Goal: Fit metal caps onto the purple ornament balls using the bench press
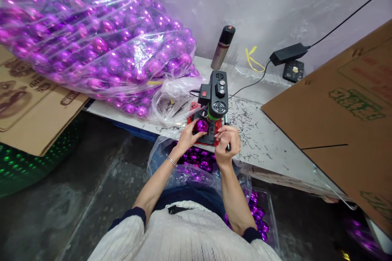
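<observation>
Nearest to the camera, the person is wearing a white shirt (183,232) with dark blue cuffs. Just beyond, a clear plastic bag (156,157) is lying open at the table edge, and many purple balls are shining inside it. Lower to the right, a clear tub (272,216) is holding more such balls.

The left hand (188,135), with a bracelet (172,160) on its wrist, is grasping one purple faceted bauble (201,125) between thumb and fingers. This bauble is sitting over the black base plate (204,138) of a small benchtop machine (219,89), under its head; whether it is touching the plate, I cannot tell. The right hand (228,140) is clenching around the black handle (228,147) of a lever at the machine's right side. Under the base, a red mat (218,124) is showing.

Around it, thin black slivers (246,124) are covering the white table (275,147). At the right, a cardboard box (321,118) is standing tilted. Farther left, a big clear sack (143,51) is bulging with purple balls. Behind the machine, a spray can (222,47), a yellow tie (252,51) and a black power adapter (289,54) are resting near the pale wall (245,0).
</observation>
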Tool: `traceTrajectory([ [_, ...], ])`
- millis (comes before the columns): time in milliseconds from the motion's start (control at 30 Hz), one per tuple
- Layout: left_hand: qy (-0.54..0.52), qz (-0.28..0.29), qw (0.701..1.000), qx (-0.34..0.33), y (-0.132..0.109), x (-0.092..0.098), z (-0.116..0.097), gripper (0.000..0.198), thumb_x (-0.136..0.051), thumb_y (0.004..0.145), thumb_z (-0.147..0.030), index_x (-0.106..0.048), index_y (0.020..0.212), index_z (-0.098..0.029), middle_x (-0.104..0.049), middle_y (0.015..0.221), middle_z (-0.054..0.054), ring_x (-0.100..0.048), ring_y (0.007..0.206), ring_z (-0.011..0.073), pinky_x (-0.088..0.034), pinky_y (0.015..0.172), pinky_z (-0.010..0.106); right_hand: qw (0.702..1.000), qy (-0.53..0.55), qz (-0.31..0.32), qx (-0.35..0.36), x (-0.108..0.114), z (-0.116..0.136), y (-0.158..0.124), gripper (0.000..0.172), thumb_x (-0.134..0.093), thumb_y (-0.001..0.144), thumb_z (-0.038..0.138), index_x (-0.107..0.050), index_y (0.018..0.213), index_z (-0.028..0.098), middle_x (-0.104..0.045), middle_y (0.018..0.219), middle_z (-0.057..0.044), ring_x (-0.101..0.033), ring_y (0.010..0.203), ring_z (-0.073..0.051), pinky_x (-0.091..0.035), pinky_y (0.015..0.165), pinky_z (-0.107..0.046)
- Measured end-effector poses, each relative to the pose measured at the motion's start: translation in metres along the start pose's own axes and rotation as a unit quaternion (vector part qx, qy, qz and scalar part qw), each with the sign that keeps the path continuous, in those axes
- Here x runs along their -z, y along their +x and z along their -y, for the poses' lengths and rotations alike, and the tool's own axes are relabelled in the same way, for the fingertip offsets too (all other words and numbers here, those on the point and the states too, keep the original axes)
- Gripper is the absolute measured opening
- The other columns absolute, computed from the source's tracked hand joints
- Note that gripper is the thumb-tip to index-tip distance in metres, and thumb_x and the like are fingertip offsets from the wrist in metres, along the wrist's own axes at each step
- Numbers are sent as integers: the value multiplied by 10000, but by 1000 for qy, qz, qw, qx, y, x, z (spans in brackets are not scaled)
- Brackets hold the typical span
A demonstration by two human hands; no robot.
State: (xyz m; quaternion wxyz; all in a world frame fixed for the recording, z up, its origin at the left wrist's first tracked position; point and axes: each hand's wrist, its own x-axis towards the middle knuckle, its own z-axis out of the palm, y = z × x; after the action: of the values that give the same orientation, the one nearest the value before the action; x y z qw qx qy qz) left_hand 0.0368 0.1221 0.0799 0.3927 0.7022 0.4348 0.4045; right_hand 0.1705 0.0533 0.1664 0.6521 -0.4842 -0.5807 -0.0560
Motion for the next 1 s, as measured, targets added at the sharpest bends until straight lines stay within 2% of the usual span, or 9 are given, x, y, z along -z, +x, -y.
traceTrajectory([
  [133, 98, 1, 991, -88, 2, -5, 3, 626, -753, 897, -472, -552, 1416, -186, -673, 1350, 164, -651, 1258, 313, -520, 1083, 492, 1000, 0, 0, 0, 0, 1, 1, 253, -464, 990, 165, -560, 762, 221, -617, 781, -8, -637, 745, -136, -519, 646, -281],
  [267, 137, -14, 983, -119, 6, -18, 8, 644, -733, 907, -488, -521, 1440, -195, -659, 1344, 163, -642, 1251, 307, -513, 1071, 484, 1000, -3, 3, -3, 0, 4, 6, 255, -464, 990, 166, -561, 761, 221, -610, 772, -9, -628, 741, -139, -511, 649, -285],
  [433, 126, -30, 984, -125, 5, -27, 16, 685, -731, 907, -497, -485, 1467, -188, -672, 1339, 167, -649, 1242, 308, -513, 1039, 461, 1000, 2, 0, 1, 1, 5, 8, 238, -482, 978, 156, -579, 771, 222, -626, 770, -6, -629, 733, -143, -501, 649, -291],
  [633, 117, -33, 985, -121, 2, -25, 16, 643, -712, 922, -490, -501, 1436, -168, -707, 1261, 158, -675, 1168, 289, -517, 1007, 447, 1000, 4, 1, 15, 0, 1, 2, 234, -463, 979, 147, -573, 785, 220, -637, 805, -7, -630, 737, -133, -509, 662, -281],
  [833, 133, -37, 987, -85, 0, -23, 13, 599, -707, 918, -477, -532, 1411, -185, -667, 1346, 164, -609, 1291, 318, -454, 1104, 505, 1000, -10, 8, 21, 1, 0, 1, 234, -464, 979, 158, -576, 783, 221, -639, 795, -9, -644, 741, -142, -511, 660, -289],
  [1000, 122, -16, 989, -82, 1, -24, 11, 606, -694, 924, -434, -503, 1444, -188, -662, 1376, 166, -631, 1285, 311, -438, 1142, 517, 1000, -10, 3, 7, 0, -2, -5, 232, -457, 983, 165, -568, 788, 223, -634, 812, -10, -644, 722, -137, -519, 645, -290],
])
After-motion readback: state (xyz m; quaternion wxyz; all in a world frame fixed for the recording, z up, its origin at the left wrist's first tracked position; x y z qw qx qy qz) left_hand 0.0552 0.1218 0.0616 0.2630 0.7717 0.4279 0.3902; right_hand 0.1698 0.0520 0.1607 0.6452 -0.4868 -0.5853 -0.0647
